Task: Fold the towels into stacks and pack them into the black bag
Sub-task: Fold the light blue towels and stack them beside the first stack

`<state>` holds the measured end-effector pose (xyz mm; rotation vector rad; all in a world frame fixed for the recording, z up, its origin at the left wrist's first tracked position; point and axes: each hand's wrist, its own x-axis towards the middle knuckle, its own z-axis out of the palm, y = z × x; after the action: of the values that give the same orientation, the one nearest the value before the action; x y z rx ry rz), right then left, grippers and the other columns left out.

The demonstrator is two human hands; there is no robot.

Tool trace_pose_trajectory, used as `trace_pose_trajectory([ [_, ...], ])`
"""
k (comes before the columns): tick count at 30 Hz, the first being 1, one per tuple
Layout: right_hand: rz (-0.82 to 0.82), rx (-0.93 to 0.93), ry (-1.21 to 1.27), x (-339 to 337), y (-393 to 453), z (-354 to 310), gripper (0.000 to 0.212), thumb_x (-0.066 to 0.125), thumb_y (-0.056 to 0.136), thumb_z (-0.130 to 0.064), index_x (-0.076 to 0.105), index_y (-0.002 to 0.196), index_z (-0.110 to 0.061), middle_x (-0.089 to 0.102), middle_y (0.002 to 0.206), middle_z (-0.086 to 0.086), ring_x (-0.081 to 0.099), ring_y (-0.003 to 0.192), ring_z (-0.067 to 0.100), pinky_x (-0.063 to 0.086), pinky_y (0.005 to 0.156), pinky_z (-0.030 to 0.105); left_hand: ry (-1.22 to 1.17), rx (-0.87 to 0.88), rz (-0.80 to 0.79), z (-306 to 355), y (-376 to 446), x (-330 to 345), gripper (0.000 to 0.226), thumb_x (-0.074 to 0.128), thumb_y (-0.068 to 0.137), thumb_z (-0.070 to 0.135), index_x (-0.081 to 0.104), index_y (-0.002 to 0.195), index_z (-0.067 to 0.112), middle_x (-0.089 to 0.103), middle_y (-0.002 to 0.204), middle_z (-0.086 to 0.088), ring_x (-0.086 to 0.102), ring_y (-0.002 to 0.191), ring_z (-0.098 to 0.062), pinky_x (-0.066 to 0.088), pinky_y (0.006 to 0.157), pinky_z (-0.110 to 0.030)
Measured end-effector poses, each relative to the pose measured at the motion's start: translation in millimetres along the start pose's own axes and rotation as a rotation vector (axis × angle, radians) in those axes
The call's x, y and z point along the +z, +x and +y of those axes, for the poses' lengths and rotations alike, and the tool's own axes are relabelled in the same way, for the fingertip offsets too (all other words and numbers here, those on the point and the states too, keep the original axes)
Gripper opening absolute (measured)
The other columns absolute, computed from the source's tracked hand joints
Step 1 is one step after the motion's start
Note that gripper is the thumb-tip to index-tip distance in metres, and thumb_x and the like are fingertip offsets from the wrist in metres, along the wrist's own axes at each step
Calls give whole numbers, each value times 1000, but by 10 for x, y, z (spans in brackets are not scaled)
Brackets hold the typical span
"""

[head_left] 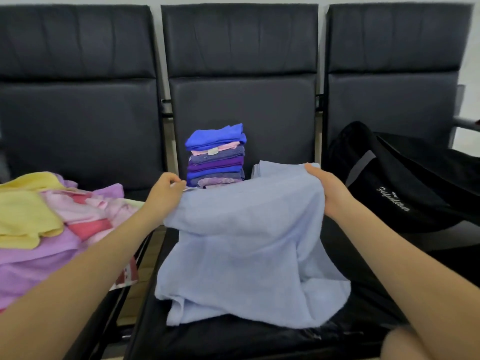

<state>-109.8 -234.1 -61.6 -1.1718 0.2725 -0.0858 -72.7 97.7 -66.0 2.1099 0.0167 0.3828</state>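
Both hands pinch the top edge of a pale blue terry towel (249, 245) draped over the middle black seat (233, 339): left hand (163, 194) at its left corner, right hand (328, 189) at its right. Behind it stands a folded stack of blue and purple towels (216, 155). The black fabric bag (400, 183) slumps on the right seat, its contents hidden.

White cursive script on the black bag (405, 183), too blurred to read.

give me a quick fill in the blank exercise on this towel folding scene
1. Both hands hold up a light ____ towel.
2. The folded stack stands on the ____ seat.
3. The top towel of that stack is ____.
4. The black bag lies on the person's ____ side.

Missing words: blue; middle; blue; right
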Motion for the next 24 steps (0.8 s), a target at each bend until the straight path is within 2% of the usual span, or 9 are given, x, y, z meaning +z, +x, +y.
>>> trace_pose_trajectory([
  [2, 66, -49, -71, -58, 81, 76, 19, 65, 91, -18, 66, 107, -8, 68, 111, 11, 65, 98, 26, 52, 88, 39, 43, -34, -105, -70, -15, 147, 15, 46, 92, 9, 53, 80, 14, 49, 83, -5, 40, 81, -19, 32, 64, -31],
  [6, 213, -73, -443, -388, 246, 499, 25, 62, 90, -3, 64, 112, 7, 64, 113, 23, 57, 94, 27, 47, 75, 34, 99, -192, -271, -387, -62, 348, 14, 51, 93, 11, 65, 94, 10, 62, 94, -10, 58, 91, -27, 44, 78, -32],
  [9, 185, -72, -946, -565, 305, 674, 9, 63, 87, -6, 68, 80, -2, 62, 80, 7, 52, 75, 19, 39, 64, 28, 216, -138, -264, -573, -113, 452, 25, 50, 95, 15, 60, 73, 8, 61, 80, -12, 56, 76, -24, 42, 65, -31],
  [10, 171, -107, -1033, -570, 336, 680, 20, 62, 86, -5, 60, 67, -9, 55, 69, 1, 47, 67, 15, 35, 58, 27, 260, -100, -233, -603, -109, 473, 28, 49, 95, 16, 57, 69, 9, 60, 77, -11, 55, 73, -23, 40, 61, -31],
  [12, 161, -217, -1069, -547, 399, 688, 29, 58, 83, 0, 46, 60, -13, 44, 61, -4, 39, 64, 14, 29, 53, 24, 335, -20, -167, -620, -69, 500, 29, 47, 95, 17, 52, 67, 10, 58, 75, -9, 53, 72, -23, 36, 59, -32],
  [16, 186, -327, -1074, -437, 554, 709, 8, 49, 83, -1, 55, 80, 1, 55, 76, 6, 46, 71, 17, 33, 57, 28, 373, 17, -44, -610, 53, 568, 24, 45, 96, 16, 50, 73, 8, 54, 76, -8, 51, 73, -23, 36, 63, -34],
  [19, 232, -341, -1192, -391, 630, 714, 20, 49, 84, -4, 60, 101, -7, 59, 103, 9, 54, 96, 25, 40, 67, 32, 455, 73, 19, -625, 122, 601, 23, 46, 94, 15, 46, 72, 10, 53, 79, -8, 50, 76, -24, 36, 63, -34],
  [22, 192, -284, -1474, -414, 686, 751, 50, 58, 87, -22, 45, 135, -13, 44, 129, 9, 38, 123, 27, 39, 90, 35, 601, 174, -3, -701, 177, 615, 17, 48, 94, 19, 60, 101, 10, 56, 107, -11, 48, 102, -27, 45, 78, -39],
  [24, 159, -253, -1534, -430, 705, 759, 53, 61, 86, -33, 46, 134, -15, 41, 130, 7, 36, 124, 26, 38, 94, 33, 682, 159, -110, -722, 190, 634, 29, 53, 93, 33, 58, 117, 18, 54, 120, -7, 45, 114, -24, 43, 90, -37],
])
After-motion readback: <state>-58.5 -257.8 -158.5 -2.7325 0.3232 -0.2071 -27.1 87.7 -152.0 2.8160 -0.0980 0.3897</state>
